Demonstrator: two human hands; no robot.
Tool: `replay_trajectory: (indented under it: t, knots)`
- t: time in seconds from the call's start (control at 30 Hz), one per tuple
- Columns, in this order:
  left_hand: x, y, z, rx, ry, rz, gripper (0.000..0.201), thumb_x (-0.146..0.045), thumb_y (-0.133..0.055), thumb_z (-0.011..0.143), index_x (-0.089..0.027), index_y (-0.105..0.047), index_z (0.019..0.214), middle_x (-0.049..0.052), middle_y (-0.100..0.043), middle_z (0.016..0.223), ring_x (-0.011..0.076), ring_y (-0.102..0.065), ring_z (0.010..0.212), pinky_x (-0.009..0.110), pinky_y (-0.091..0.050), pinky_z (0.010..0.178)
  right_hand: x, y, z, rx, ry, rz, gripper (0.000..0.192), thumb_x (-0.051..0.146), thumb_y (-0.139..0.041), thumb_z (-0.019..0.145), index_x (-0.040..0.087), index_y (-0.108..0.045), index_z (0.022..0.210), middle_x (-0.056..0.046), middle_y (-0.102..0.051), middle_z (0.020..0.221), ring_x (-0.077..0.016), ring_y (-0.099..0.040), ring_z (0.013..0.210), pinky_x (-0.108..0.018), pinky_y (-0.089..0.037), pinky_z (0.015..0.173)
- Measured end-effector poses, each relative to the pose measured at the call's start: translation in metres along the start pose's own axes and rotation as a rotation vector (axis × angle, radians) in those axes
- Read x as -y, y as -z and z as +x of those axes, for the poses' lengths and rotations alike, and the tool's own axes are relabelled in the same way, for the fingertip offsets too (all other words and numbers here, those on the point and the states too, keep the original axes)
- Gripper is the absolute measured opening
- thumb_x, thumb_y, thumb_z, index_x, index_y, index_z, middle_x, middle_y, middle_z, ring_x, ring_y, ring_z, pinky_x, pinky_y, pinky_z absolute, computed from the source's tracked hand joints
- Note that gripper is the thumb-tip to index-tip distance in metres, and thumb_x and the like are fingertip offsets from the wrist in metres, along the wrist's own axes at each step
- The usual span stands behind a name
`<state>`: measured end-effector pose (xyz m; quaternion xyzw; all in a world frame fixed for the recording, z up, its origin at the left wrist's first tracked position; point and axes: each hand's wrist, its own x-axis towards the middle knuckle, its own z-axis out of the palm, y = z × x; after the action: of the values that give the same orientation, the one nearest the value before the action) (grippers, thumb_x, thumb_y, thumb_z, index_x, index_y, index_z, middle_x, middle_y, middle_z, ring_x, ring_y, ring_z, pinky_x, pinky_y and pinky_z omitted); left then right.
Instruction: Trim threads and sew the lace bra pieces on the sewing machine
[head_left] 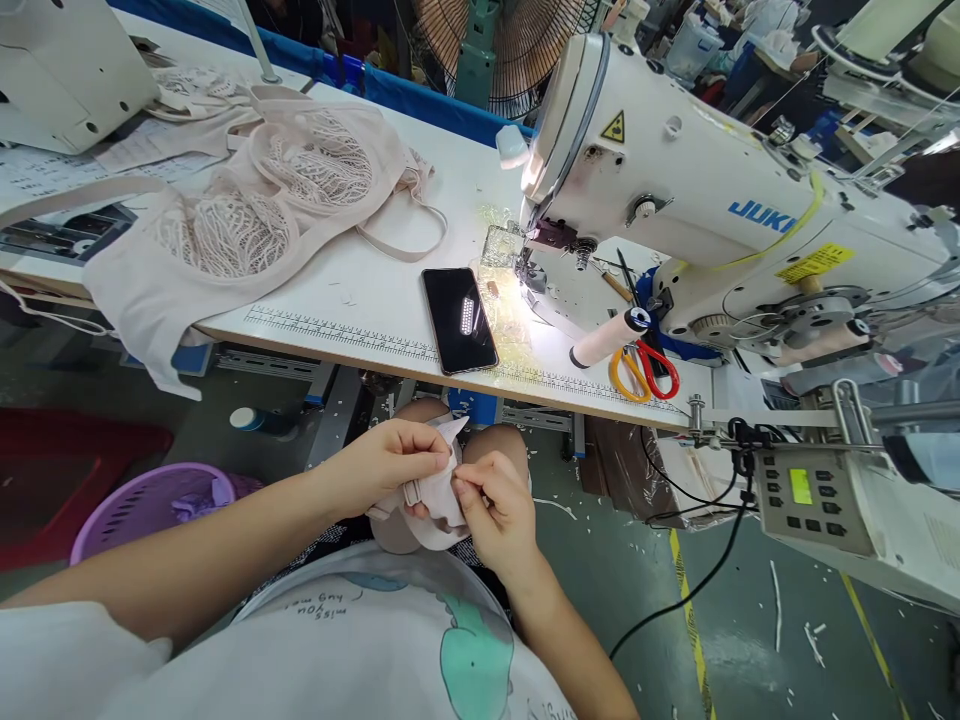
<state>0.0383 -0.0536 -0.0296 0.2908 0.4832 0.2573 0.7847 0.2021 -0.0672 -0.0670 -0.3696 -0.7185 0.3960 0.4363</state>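
Observation:
Over my lap, both hands pinch a pale pink fabric piece (439,497), perhaps part of a bra, with a strap and a small slider showing near its left side. My left hand (397,460) grips it from the left, thumb on top. Close by on the right, my right hand (491,505) holds its edge between thumb and fingers. The fingers hide some of the cloth. On the table ahead to the left lies a beige lace bra (300,190), one end drooping over the front edge.
A JUKI sewing machine (675,150) stands at the right of the white table (360,320). Before it lie a black phone (459,320), a thread cone (609,338) and scissors (645,372). A control box (817,490) hangs at right; a purple basket (150,510) stands on the floor at left.

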Motion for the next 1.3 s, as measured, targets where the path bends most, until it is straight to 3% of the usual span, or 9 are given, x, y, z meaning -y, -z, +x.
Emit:
replay_trajectory:
  t: [0.23,0.43,0.5,0.7,0.77,0.87,0.97,1.17,1.3]
  knots:
    - [-0.002,-0.002,0.003,-0.019,0.039,0.024,0.034,-0.039,-0.066,0.058,-0.01,-0.05,0.062,0.0,-0.054,0.05,0.0068,-0.049,0.039,0.015,-0.041,0.036,0.0,0.0,0.001,-0.018,-0.059,0.008,0.014,0.015,-0.048,0.08,0.015,-0.062,0.078,-0.003,-0.05,0.068,-0.0106,-0.051,0.067,-0.022,-0.044,0.058]
    - [-0.001,-0.005,0.005,-0.074,0.012,0.074,0.033,-0.04,-0.062,0.059,-0.01,-0.048,0.063,0.001,-0.053,0.056,0.006,-0.049,0.047,0.014,-0.042,0.04,0.002,-0.003,0.01,-0.042,-0.643,0.393,0.013,0.026,-0.058,0.071,0.016,-0.051,0.077,0.003,-0.054,0.059,-0.0089,-0.054,0.048,-0.02,-0.048,0.045]
    - [-0.001,-0.006,0.005,-0.096,-0.011,0.136,0.032,-0.04,-0.059,0.06,-0.01,-0.048,0.064,0.0,-0.054,0.058,0.005,-0.048,0.048,0.013,-0.042,0.042,0.002,-0.006,0.012,-0.06,-0.711,0.48,0.017,0.025,-0.06,0.067,0.016,-0.05,0.077,0.003,-0.057,0.062,-0.0092,-0.058,0.052,-0.02,-0.05,0.05]
    - [-0.001,-0.009,0.004,-0.202,-0.16,0.476,0.026,-0.036,-0.051,0.065,-0.01,-0.049,0.063,-0.001,-0.051,0.056,0.0041,-0.045,0.05,0.012,-0.041,0.047,-0.002,-0.013,0.01,-0.132,-0.615,0.435,0.014,0.023,-0.058,0.068,0.016,-0.048,0.073,-0.001,-0.059,0.068,-0.0104,-0.06,0.056,-0.022,-0.052,0.055]
    - [-0.001,-0.008,0.005,-0.207,-0.187,0.541,0.025,-0.036,-0.05,0.065,-0.011,-0.049,0.062,-0.002,-0.05,0.054,0.0041,-0.045,0.048,0.012,-0.039,0.045,-0.002,-0.007,0.009,-0.05,-0.595,0.371,0.01,0.023,-0.055,0.071,0.016,-0.049,0.076,-0.001,-0.059,0.068,-0.0113,-0.06,0.058,-0.023,-0.052,0.055]
    - [-0.003,-0.007,0.006,-0.2,-0.202,0.601,0.026,-0.037,-0.048,0.067,-0.011,-0.05,0.063,-0.003,-0.046,0.052,0.0037,-0.042,0.046,0.012,-0.035,0.043,0.002,0.009,0.013,0.07,-0.466,0.072,0.013,0.02,-0.052,0.074,0.016,-0.055,0.086,-0.004,-0.061,0.081,-0.0114,-0.059,0.063,-0.023,-0.05,0.055]
    - [-0.007,-0.007,0.006,-0.178,-0.225,0.672,0.029,-0.039,-0.048,0.069,-0.011,-0.051,0.063,-0.003,-0.044,0.053,0.0029,-0.039,0.047,0.011,-0.031,0.044,0.009,0.019,0.018,0.055,-0.236,-0.201,0.019,0.021,-0.054,0.076,0.018,-0.061,0.093,-0.007,-0.056,0.1,-0.0131,-0.057,0.078,-0.025,-0.048,0.062]
    - [-0.011,-0.006,0.001,-0.045,-0.094,0.519,0.032,-0.043,-0.053,0.068,-0.011,-0.052,0.07,-0.003,-0.043,0.054,0.0019,-0.036,0.046,0.011,-0.029,0.042,0.014,0.014,0.027,0.019,-0.083,-0.164,0.01,0.017,-0.051,0.078,0.016,-0.06,0.072,-0.005,-0.058,0.086,-0.0131,-0.055,0.084,-0.025,-0.046,0.072]
    - [-0.004,-0.002,-0.001,-0.006,-0.062,0.448,0.031,-0.041,-0.055,0.067,-0.011,-0.051,0.068,-0.003,-0.041,0.052,0.0002,-0.032,0.043,0.01,-0.023,0.039,0.016,0.012,0.029,-0.043,-0.129,-0.041,0.015,0.02,-0.043,0.084,0.016,-0.054,0.074,-0.002,-0.061,0.075,-0.0111,-0.056,0.071,-0.025,-0.045,0.067]
